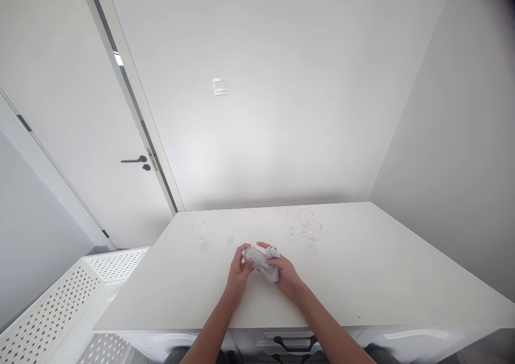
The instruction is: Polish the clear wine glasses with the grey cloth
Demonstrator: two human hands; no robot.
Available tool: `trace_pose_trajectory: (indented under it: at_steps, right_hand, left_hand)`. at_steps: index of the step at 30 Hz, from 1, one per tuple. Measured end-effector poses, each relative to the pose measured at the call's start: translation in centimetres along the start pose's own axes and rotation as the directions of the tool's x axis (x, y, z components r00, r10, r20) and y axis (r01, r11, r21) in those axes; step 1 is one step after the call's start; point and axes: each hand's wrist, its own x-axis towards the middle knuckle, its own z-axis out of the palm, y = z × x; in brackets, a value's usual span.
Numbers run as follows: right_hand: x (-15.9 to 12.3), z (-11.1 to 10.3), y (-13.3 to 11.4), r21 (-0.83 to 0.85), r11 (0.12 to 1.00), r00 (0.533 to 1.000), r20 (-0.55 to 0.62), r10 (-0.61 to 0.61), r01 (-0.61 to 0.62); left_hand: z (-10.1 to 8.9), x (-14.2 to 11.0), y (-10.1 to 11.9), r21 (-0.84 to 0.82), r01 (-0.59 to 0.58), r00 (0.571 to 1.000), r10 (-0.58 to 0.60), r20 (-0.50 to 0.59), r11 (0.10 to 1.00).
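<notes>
My left hand (240, 267) is closed around a clear stemmed glass (250, 253), which is tilted and partly covered by cloth and fingers. My right hand (286, 274) grips a light grey cloth (270, 273) pressed against the glass, with a bunched end (272, 252) sticking up by the thumb. Just beyond my left hand is a thin clear oval (229, 241), perhaps the foot of the held glass; I cannot tell for certain. Farther left a stemmed glass (199, 230) stands upright. Three more stemmed glasses (314, 230) stand together beyond my right hand.
All this is on a white tabletop (362, 267) with dark-handled drawers (295, 344) at its front. A wall with a light switch (220, 86) rises behind it. On the left are a door (88, 111) and a low white perforated unit (52, 299).
</notes>
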Motion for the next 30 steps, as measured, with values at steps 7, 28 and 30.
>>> trace_pose_trajectory:
  at_steps: [7,28,30]
  right_hand:
    - [-1.0,0.0,0.6,-0.713,0.462,0.850,0.434,-0.299,0.527]
    - [0.1,1.6,1.0,-0.400,0.914,0.996,-0.019,-0.084,0.070]
    - [0.6,1.0,0.8,-0.321,0.947,0.998,-0.060,-0.028,0.007]
  left_hand:
    - [0.6,-0.6,1.0,0.112,-0.023,0.999,0.020,0.031,0.993]
    - [-0.1,-0.2,-0.8,0.094,-0.021,0.999,0.024,-0.034,0.995]
    - [-0.2,-0.1,-0.9,0.071,0.010,0.999,-0.007,-0.053,0.997]
